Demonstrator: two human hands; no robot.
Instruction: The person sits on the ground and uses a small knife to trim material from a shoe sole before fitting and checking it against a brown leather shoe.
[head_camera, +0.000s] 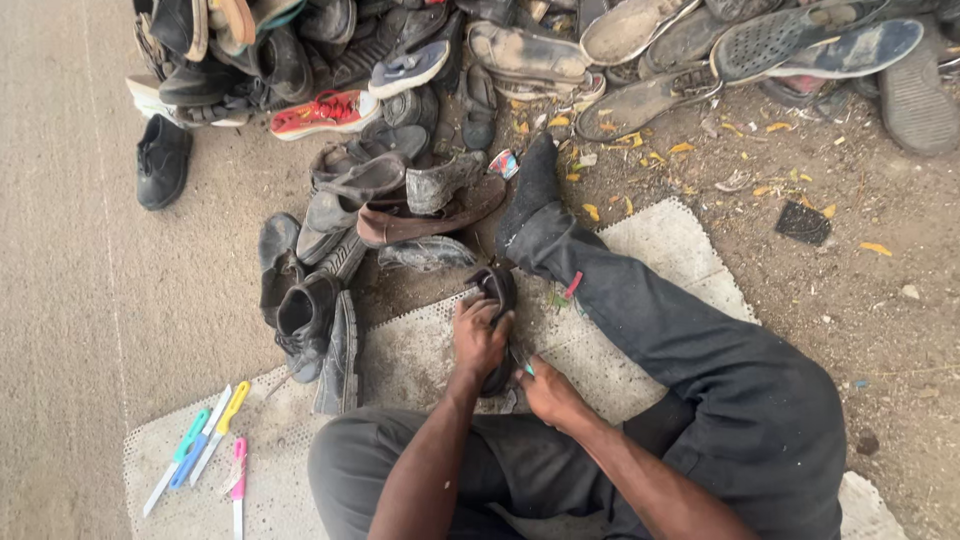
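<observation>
- The person sat on a pale mat (420, 350) on the ground, with a dark shoe (498, 330) between the knees.
- The left hand (478, 335) was closed over the shoe's upper, pinning it down.
- The right hand (545, 392) pinched a small tool at the shoe's lower edge; the tool itself was too small to make out.
- This looked like repair work along the edge, calling for a steady grip.
- Coloured-handled knives (205, 445) lay apart on the mat; a heap of worn shoes (400, 120) lay beyond.
</observation>
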